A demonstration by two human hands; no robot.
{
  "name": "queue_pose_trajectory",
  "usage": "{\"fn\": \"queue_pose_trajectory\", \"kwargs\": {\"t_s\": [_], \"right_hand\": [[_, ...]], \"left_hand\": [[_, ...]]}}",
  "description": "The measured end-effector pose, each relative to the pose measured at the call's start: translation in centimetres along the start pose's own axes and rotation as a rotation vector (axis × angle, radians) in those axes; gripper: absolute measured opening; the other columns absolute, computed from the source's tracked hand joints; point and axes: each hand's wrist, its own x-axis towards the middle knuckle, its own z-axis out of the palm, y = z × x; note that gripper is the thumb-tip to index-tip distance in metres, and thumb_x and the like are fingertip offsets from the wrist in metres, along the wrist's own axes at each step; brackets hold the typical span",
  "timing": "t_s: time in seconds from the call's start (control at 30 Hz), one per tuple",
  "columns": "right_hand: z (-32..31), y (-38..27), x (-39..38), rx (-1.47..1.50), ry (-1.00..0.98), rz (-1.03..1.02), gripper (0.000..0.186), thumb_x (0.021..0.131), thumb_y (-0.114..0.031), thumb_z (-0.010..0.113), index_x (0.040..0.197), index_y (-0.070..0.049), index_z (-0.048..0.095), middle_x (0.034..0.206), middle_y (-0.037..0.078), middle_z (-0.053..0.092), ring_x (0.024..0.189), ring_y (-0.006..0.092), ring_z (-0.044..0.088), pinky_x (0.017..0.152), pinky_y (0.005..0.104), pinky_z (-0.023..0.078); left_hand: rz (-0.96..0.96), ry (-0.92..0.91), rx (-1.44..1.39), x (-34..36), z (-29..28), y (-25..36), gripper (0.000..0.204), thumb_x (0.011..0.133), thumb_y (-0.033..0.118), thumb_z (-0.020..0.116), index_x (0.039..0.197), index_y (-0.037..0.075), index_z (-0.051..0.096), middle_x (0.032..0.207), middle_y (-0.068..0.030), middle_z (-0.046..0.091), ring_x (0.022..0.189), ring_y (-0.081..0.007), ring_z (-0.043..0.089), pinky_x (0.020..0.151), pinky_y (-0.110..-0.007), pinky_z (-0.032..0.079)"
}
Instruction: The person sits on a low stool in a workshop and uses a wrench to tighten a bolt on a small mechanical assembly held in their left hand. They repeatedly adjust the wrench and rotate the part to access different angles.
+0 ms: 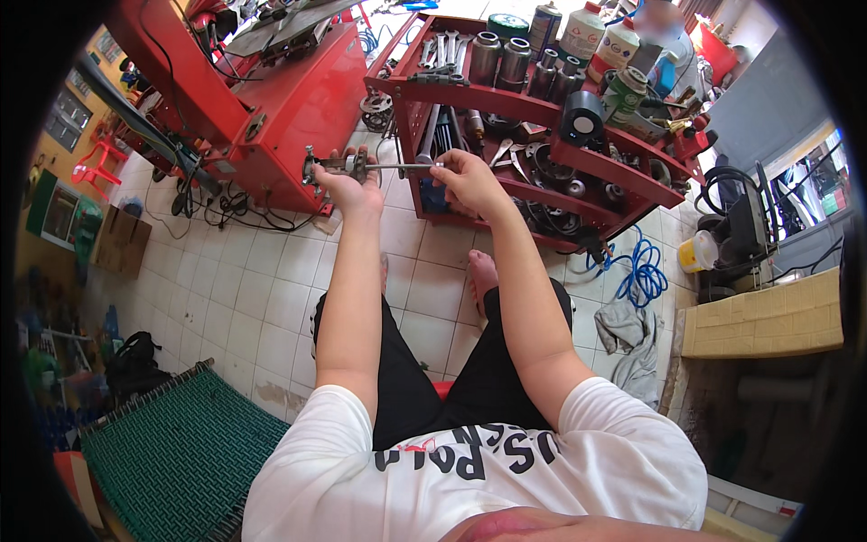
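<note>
In front of me, my left hand (349, 191) is turned palm up, its fingers curled around a greasy metal assembly (354, 164) with a disc-like, toothed-looking part. A bracket-like end of it juts out to the left, past my thumb. From its right side a thin straight metal rod (397, 166) runs across to my right hand (471, 185). The thumb and fingers of that hand pinch the rod's right end. I cannot make out exactly what kind of part the assembly is.
Just beyond my hands stands a red tool cart (524, 99) with sockets, wrenches, bottles and loose metal parts. A red machine base (312, 117) is at the left. A blue hose (643, 271) lies coiled beside a grey cloth (632, 339). A green woven seat (172, 443) stands near left.
</note>
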Motion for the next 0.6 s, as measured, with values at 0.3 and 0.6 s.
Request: {"fn": "queue_pose_trajectory", "kwargs": {"t_s": [0.3,0.6], "right_hand": [[-0.3,0.3,0.7,0.087,-0.009,0.206,0.038,0.101,-0.039,0.056,0.100,-0.002,0.063,0.074,0.006,0.066,0.047,0.0091,0.052,0.040,0.0259,0.038],[-0.3,0.9,0.9,0.010,0.005,-0.013,0.028,0.097,-0.027,0.064,0.106,-0.001,0.064,0.083,0.006,0.071,0.054,0.0083,0.058,0.051,0.0239,0.046]], "left_hand": [[-0.034,0.001,-0.016,-0.4,0.4,-0.1,0.049,0.102,0.059,0.033,0.114,0.015,0.051,0.110,-0.0083,0.058,0.098,-0.0270,0.062,0.082,-0.042,0.049],[-0.020,0.030,-0.013,-0.6,0.4,0.0,0.049,0.101,0.059,0.037,0.109,0.012,0.048,0.107,-0.0096,0.059,0.096,-0.0295,0.063,0.081,-0.043,0.050]]}}
